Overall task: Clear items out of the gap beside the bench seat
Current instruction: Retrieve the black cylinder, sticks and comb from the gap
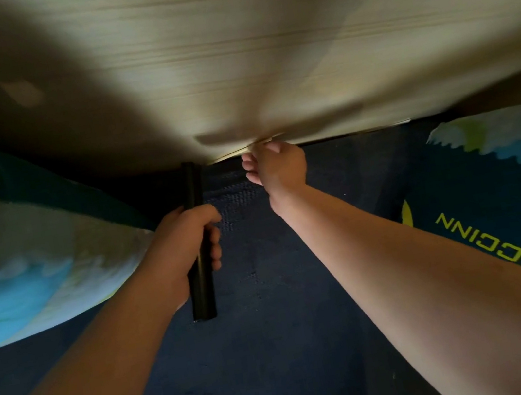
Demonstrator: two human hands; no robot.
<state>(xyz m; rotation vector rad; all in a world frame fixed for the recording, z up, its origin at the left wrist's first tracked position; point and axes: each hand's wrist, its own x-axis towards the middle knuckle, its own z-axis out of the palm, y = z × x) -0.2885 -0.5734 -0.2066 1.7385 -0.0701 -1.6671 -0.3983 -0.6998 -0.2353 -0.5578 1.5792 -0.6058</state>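
Filling the whole top: a big wooden panel [263, 59] in light wood, blurry, partly in shadow. Below it, a dark blue seat pad [277, 349] running down the middle. On the left, a puffy cushion [23, 271] with blue, green and white patches. On the right, a dark mat [492, 193] with yellow letters and white clouds. Near the middle, the left hand [184, 244], fingers wrapped tight around a long black stick [201, 276], top end pointing up at the dark gap [345, 135] under the panel. Beside it, the right hand [278, 168], fingertips tucked under the panel's bottom edge, so cannot tell open or closed.
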